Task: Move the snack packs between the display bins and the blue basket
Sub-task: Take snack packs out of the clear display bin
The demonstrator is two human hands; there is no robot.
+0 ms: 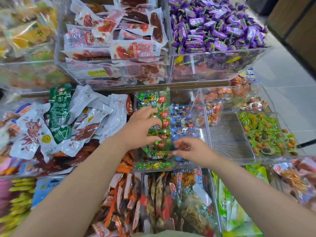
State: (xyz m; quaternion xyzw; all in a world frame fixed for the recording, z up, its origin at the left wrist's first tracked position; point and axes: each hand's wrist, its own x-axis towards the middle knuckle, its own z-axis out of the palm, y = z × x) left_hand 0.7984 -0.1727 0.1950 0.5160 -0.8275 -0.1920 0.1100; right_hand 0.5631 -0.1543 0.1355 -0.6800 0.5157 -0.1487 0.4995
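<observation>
Green snack packs (159, 117) lie stacked in a clear display bin (153, 170) at the middle of the shelf, just beside a row of blue snack packs (184, 124). I judge them light, crinkly and slippery in their film, best taken by a sealed edge or several at once across the stack. My left hand (142, 129) curls its fingers and thumb round the green pile, grasping it. My right hand (191, 151) reaches to the seam between green and blue, fingers bent; motion blur hides whether it pinches anything. The blue basket is out of shot.
</observation>
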